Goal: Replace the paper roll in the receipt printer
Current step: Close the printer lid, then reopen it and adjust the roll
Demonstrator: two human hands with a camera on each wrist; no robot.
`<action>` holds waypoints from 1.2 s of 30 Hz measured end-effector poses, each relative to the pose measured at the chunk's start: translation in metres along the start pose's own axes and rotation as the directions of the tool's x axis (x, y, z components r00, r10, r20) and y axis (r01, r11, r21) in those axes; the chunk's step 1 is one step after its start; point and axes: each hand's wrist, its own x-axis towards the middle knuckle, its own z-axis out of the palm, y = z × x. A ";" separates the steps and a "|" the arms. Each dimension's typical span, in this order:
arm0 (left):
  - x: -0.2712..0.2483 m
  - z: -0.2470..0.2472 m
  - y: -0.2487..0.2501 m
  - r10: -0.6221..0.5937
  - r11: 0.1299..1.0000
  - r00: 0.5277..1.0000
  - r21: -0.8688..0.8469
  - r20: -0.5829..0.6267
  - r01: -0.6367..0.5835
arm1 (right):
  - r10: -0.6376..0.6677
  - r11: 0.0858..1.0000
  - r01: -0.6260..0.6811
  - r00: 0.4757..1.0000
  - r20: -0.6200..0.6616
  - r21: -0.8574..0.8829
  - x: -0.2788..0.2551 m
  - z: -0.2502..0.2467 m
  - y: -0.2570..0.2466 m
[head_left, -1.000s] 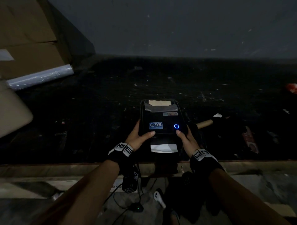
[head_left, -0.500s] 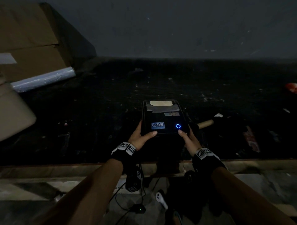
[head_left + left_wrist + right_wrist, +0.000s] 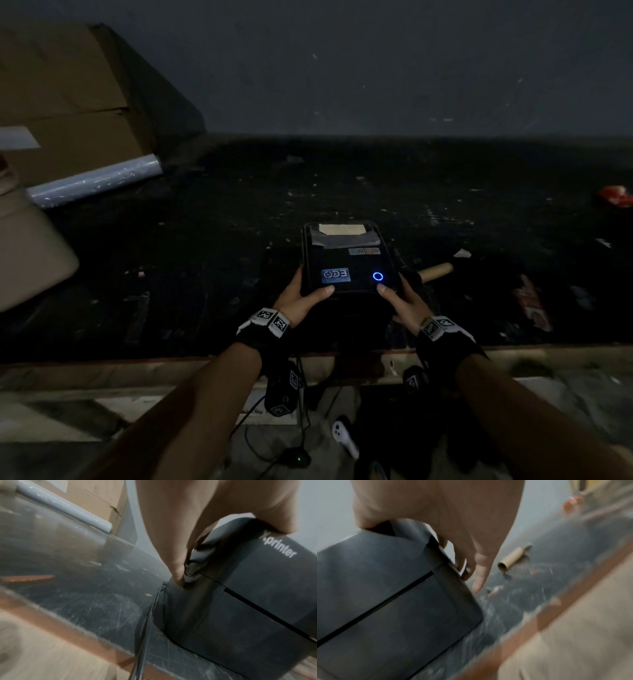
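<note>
A black receipt printer (image 3: 349, 263) stands on the dark table with its lid down and a blue ring light glowing. My left hand (image 3: 301, 295) grips its front left corner, thumb on top. In the left wrist view a left fingertip (image 3: 179, 577) presses beside the side latch of the printer (image 3: 248, 588). My right hand (image 3: 399, 296) grips the front right corner, thumb next to the light; its fingers (image 3: 479, 574) reach down the printer's side (image 3: 385, 588). An empty cardboard core (image 3: 436, 271) (image 3: 513, 558) lies just to the right. No paper shows at the slot.
A cardboard box (image 3: 68, 102) and a roll of clear film (image 3: 92, 181) sit at the back left. A red scrap (image 3: 615, 196) and a packet (image 3: 532, 301) lie at the right. The table's front edge (image 3: 137, 363) is close, and a cable (image 3: 147, 628) hangs over it.
The lid was raised a second ago with white paper showing beneath its front; both hands have pressed it down and the paper is out of sight. The hands keep their hold.
</note>
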 end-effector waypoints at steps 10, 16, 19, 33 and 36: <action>-0.001 -0.004 0.004 -0.170 0.936 0.985 0.307 -0.026 0.170 | -0.027 0.820 0.105 0.989 0.146 -0.563 0.006 -0.013 -0.018; 0.004 -0.013 0.015 -0.234 0.855 0.972 0.476 0.005 0.204 | -0.122 0.684 0.201 0.979 0.161 -0.701 0.000 -0.015 -0.027; 0.007 -0.016 0.022 -0.243 0.790 0.970 0.585 0.025 0.183 | -0.141 0.633 0.221 0.975 0.170 -0.742 0.000 -0.016 -0.032; 0.079 -0.054 0.129 -0.067 0.782 0.985 0.605 -0.157 0.150 | -0.186 0.579 0.216 0.974 0.130 -0.787 0.075 -0.059 -0.142; 0.106 -0.054 0.123 0.025 0.865 0.959 0.487 -0.282 0.120 | -0.249 0.604 0.237 0.963 0.102 -0.761 0.101 -0.056 -0.168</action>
